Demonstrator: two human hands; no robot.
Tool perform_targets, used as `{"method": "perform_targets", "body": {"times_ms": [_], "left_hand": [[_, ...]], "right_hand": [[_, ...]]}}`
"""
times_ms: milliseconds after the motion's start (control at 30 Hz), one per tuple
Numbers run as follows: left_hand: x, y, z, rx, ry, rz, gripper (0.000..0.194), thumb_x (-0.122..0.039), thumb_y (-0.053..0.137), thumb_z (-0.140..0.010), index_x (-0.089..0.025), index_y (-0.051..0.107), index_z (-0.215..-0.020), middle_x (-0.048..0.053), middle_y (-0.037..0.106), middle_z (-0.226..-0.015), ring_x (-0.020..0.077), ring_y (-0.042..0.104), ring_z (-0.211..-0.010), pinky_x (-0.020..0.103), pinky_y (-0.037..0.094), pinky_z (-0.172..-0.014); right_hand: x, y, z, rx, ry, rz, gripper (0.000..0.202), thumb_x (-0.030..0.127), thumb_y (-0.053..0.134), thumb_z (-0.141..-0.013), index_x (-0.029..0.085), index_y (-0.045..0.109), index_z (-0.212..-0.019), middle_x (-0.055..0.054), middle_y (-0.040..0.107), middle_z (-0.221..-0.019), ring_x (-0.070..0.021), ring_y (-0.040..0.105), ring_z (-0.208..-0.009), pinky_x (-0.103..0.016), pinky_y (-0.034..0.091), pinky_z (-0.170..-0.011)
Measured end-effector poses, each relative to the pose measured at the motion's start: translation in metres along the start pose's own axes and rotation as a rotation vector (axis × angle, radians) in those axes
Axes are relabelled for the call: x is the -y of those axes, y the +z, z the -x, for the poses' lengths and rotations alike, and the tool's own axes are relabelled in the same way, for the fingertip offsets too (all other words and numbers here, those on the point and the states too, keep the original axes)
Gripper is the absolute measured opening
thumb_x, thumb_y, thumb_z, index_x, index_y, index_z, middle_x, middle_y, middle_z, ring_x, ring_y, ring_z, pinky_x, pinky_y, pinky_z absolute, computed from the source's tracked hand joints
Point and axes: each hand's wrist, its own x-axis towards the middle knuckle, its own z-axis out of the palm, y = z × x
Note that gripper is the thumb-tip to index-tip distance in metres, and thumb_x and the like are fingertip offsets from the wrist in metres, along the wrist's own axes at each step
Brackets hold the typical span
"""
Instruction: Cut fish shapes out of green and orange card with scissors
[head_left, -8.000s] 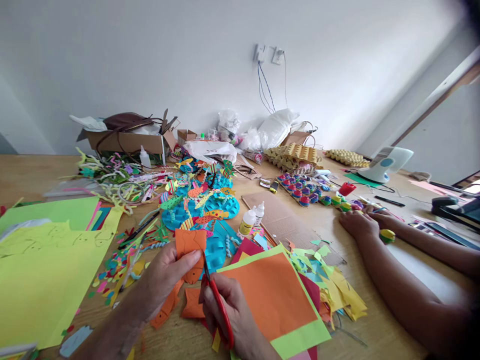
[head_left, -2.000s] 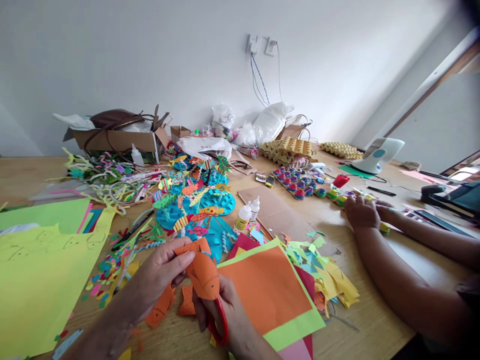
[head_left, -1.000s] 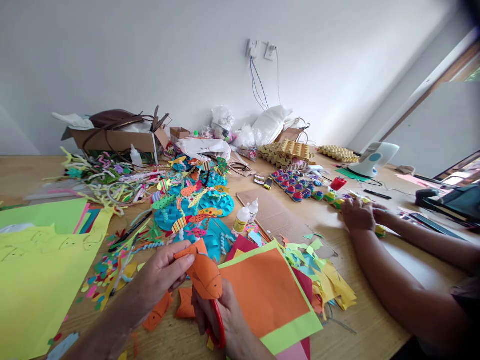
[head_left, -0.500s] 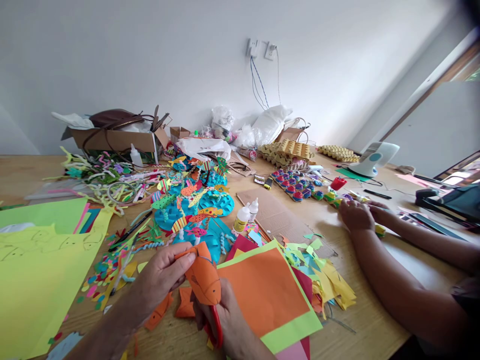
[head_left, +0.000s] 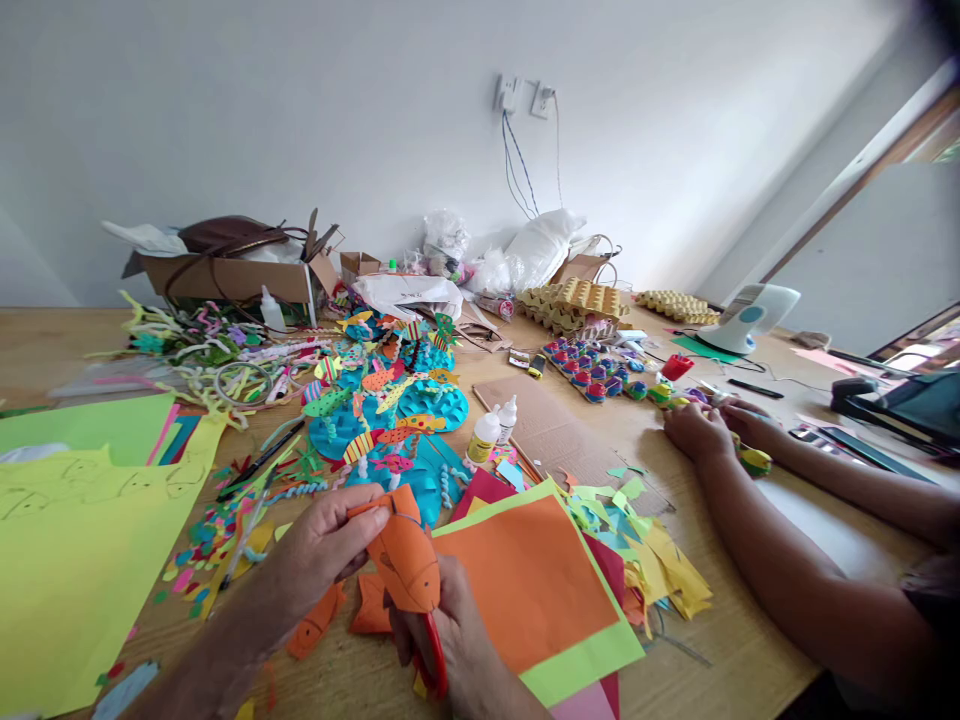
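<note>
My left hand (head_left: 341, 535) pinches an orange piece of paper (head_left: 409, 560) with a fish outline drawn on it in dark line. Below the paper, my right hand (head_left: 457, 625) grips scissors (head_left: 433, 655) by their red handles; the blades are hidden behind the paper. Two more orange paper pieces lie on the table under my hands, one an orange fish cutout (head_left: 316, 622). To the right of my hands is a stack of coloured sheets with an orange sheet (head_left: 536, 580) on top. Beyond them stand paper fish on blue bases (head_left: 431, 405).
White glue bottles (head_left: 484, 437) stand behind the sheets, beside flat cardboard (head_left: 551, 425). Paper scraps (head_left: 652, 560) lie to the right, yellow sheets (head_left: 82, 570) to the left. At right, another person's hands (head_left: 701, 430) handle painted egg-carton pieces. Egg trays (head_left: 574, 300) stack at the back.
My hands and the orange paper have hardly moved; the paper's lower end sits very slightly lower. The other person's hands have shifted a little left, showing more of a yellow-green piece.
</note>
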Motion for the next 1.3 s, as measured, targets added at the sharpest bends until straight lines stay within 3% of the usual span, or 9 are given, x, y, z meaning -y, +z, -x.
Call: {"method": "perform_targets", "body": {"times_ms": [267, 433, 700, 1133, 1300], "left_hand": [[-0.0029, 0.0008, -0.0007, 0.015, 0.045, -0.034, 0.029, -0.045, 0.057, -0.079, -0.018, 0.058, -0.067, -0.006, 0.041, -0.057, 0.0099, 0.032, -0.052, 0.019, 0.03, -0.047], [-0.0055, -0.0006, 0.0009, 0.027, 0.017, -0.03, 0.028, -0.043, 0.058, -0.077, -0.018, 0.057, -0.064, -0.006, 0.041, -0.056, 0.0103, 0.035, -0.051, 0.02, 0.03, -0.047], [-0.0027, -0.0015, -0.0014, 0.118, 0.018, 0.002, 0.028, -0.039, 0.056, -0.079, -0.017, 0.054, -0.062, -0.008, 0.036, -0.054, 0.0079, 0.026, -0.049, 0.019, 0.023, -0.044], [-0.0053, -0.0036, 0.0015, 0.141, -0.005, 0.016, 0.028, -0.042, 0.058, -0.076, -0.017, 0.054, -0.063, -0.009, 0.035, -0.052, 0.0071, 0.021, -0.046, 0.019, 0.018, -0.041], [-0.0061, -0.0086, 0.0016, 0.138, -0.088, 0.022, 0.028, -0.044, 0.062, -0.072, -0.018, 0.055, -0.063, -0.007, 0.041, -0.054, 0.0075, 0.033, -0.049, 0.016, 0.029, -0.046]], "right_hand": [[-0.0037, -0.0009, 0.0, 0.023, -0.065, 0.02, 0.056, 0.069, 0.051, -0.076, 0.017, 0.046, -0.058, 0.005, 0.038, -0.045, -0.0047, 0.032, -0.038, -0.015, 0.028, -0.036], [-0.0017, -0.0024, -0.0007, 0.046, -0.073, 0.065, 0.046, 0.055, 0.056, -0.081, 0.015, 0.05, -0.058, 0.003, 0.041, -0.055, -0.0052, 0.033, -0.043, -0.015, 0.029, -0.038], [0.0054, -0.0023, -0.0008, 0.016, -0.138, 0.086, 0.032, 0.039, 0.061, -0.081, 0.016, 0.049, -0.062, 0.002, 0.038, -0.063, -0.009, 0.032, -0.058, -0.017, 0.031, -0.049], [0.0007, -0.0018, -0.0006, 0.032, -0.125, 0.084, 0.043, 0.044, 0.061, -0.082, 0.015, 0.051, -0.052, 0.003, 0.038, -0.057, -0.0076, 0.033, -0.052, -0.016, 0.029, -0.044], [-0.001, -0.0031, 0.0015, 0.057, -0.09, 0.126, 0.043, 0.047, 0.057, -0.084, 0.015, 0.05, -0.057, 0.005, 0.04, -0.051, -0.006, 0.034, -0.044, -0.015, 0.027, -0.04]]}}
